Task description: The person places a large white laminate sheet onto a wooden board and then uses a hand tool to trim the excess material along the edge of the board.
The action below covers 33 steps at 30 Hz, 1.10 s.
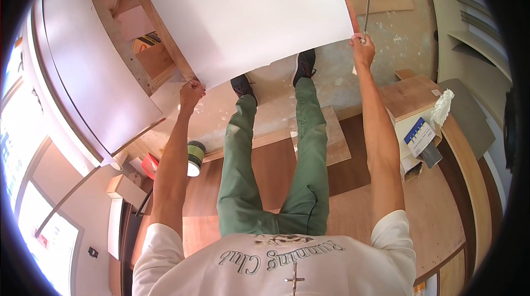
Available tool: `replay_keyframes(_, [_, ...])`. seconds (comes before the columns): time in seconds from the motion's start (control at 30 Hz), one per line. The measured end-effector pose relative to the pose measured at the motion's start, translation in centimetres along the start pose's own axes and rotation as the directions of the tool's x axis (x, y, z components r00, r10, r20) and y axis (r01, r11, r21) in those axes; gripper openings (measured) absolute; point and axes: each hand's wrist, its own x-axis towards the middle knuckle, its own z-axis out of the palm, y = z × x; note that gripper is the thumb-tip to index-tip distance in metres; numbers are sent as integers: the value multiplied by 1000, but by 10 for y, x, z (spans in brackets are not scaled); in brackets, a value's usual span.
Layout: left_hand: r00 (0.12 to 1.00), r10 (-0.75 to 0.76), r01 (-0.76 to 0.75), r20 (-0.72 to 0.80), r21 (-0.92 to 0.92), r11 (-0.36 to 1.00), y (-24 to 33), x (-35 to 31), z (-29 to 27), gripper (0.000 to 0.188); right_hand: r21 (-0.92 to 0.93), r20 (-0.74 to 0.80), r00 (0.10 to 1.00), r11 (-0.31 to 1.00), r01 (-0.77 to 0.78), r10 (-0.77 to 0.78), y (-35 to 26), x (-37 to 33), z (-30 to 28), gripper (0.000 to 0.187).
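Note:
A large white sheet [259, 14] stretches away in front of me, with narrow wooden edges along its left and right sides. Its near edge is slightly uneven and passes above my shoes. At the near left corner my left hand [192, 95] is closed, its fingers pinching the sheet. My right hand [362, 53] is closed at the near right corner, with its fingertips on the sheet. A thin, dark, rod-like strip [367, 6] rises from the right hand's fingers; what its lower end is, the fingers hide.
Another large white panel [83, 58] stands at the left. A green-and-black can [195, 155] sits by my left forearm. At the right, a blue-and-white package [420, 136] and crumpled white paper [443, 108] lie beside a wooden box [408, 96]. A wooden board [330, 136] lies behind my leg.

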Motion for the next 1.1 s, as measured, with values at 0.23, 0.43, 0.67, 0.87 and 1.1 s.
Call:
replay_keyframes(0.23, [993,122,-120,-6,133,984,-9,3,-3,15,69,-37,998,996,50,-48,10,-4,7,14])
replay_keyframes(0.43, [997,76,-77,18,51,996,-3,-1,3,18,478,-187,973,878,-30,136,-3,-23,21,18])
replay_keyframes(0.67, [1000,-12,12,20,-38,999,1,-3,7,14,645,-236,929,761,-71,286,-18,-36,32,24])
replay_keyframes(0.87, [999,10,-10,49,-1,1000,18,-7,9,13,729,-233,920,683,-49,316,-13,-39,36,29])
replay_keyframes(1.1, [989,147,-132,-19,341,931,37,-12,5,16,601,-325,894,797,-57,309,-14,-33,43,23])
